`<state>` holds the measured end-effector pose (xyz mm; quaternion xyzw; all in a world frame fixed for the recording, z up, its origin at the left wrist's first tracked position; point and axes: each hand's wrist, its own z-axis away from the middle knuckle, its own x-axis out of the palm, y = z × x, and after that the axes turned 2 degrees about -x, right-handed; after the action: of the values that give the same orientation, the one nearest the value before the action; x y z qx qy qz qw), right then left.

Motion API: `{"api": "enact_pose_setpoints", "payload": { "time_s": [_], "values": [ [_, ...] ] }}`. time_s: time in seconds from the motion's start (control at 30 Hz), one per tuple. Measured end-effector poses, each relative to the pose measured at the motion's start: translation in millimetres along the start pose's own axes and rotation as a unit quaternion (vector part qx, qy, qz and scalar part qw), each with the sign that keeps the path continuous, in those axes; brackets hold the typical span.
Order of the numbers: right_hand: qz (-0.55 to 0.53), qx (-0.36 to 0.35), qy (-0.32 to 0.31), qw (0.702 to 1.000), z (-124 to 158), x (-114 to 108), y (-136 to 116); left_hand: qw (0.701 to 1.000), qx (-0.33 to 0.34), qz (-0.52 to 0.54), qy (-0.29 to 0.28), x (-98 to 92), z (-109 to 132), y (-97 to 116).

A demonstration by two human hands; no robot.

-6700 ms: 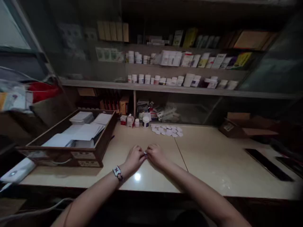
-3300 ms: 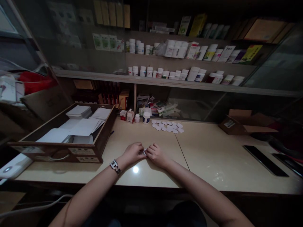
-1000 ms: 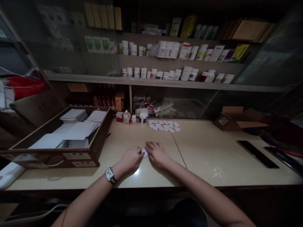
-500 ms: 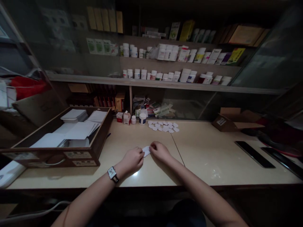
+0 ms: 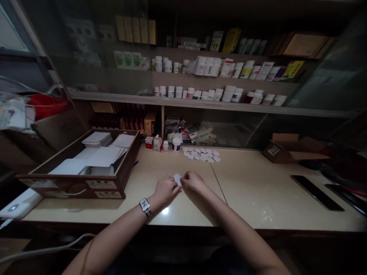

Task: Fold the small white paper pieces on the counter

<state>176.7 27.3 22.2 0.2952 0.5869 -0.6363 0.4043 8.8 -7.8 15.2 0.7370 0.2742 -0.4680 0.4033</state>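
Note:
A small white paper piece [image 5: 177, 179] stands between my hands on the pale counter [image 5: 252, 198]. My left hand [image 5: 166, 190] grips its lower left edge, with a wristwatch [image 5: 145, 207] on that wrist. My right hand [image 5: 194, 181] pinches its right edge with the fingertips. Part of the paper is hidden by my fingers. Farther back lies a loose pile of several similar white paper pieces [image 5: 200, 155], out of reach of neither hand's fingers touching it.
A wooden tray [image 5: 77, 184] of white paper sheets stands to the left. White medicine bottles [image 5: 176, 145] and small boxes line the counter's back edge below glass-fronted shelves of medicines. An open cardboard box [image 5: 292, 152] and black strips [image 5: 317, 193] lie to the right.
The paper piece shows more between my hands than before, and my hands sit a little farther apart. The view has shifted slightly as my head moved.

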Motion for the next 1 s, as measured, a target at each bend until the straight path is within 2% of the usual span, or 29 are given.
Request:
{"api": "enact_pose_setpoints", "payload": {
  "time_s": [0.07,0.17,0.27,0.37,0.47,0.53,0.63,0.87,0.93,1.0],
  "values": [
    [0.009,-0.004,-0.011,1.000,2,1,-3,1.000,-0.016,0.003,0.012,1.3,1,0],
    [0.029,-0.015,-0.004,0.999,3,2,-5,0.996,-0.067,0.006,0.066,3.3,2,-3],
    [0.033,-0.024,0.005,0.999,5,3,-3,0.985,-0.130,0.061,0.092,6.1,-3,-12],
    [0.026,-0.035,0.013,0.999,7,4,-2,0.957,-0.194,0.215,0.032,8.9,-15,-23],
    [0.015,-0.047,0.016,0.999,9,5,-1,0.885,-0.291,0.359,-0.052,9.4,-31,-31],
    [0.004,-0.049,0.014,0.999,9,6,0,0.868,-0.309,0.382,-0.078,8.8,-40,-35],
    [-0.012,-0.046,0.020,0.999,9,7,2,0.870,-0.302,0.380,-0.083,10.1,-48,-38],
    [-0.044,-0.051,0.038,0.997,8,11,8,0.886,-0.294,0.360,0.003,22.4,-48,-31],
    [-0.052,-0.053,0.040,0.996,9,11,8,0.872,-0.313,0.377,0.014,21.9,-48,-28],
    [-0.059,-0.053,0.042,0.996,9,10,8,0.846,-0.333,0.417,-0.007,19.7,-47,-27]
  ]
}}
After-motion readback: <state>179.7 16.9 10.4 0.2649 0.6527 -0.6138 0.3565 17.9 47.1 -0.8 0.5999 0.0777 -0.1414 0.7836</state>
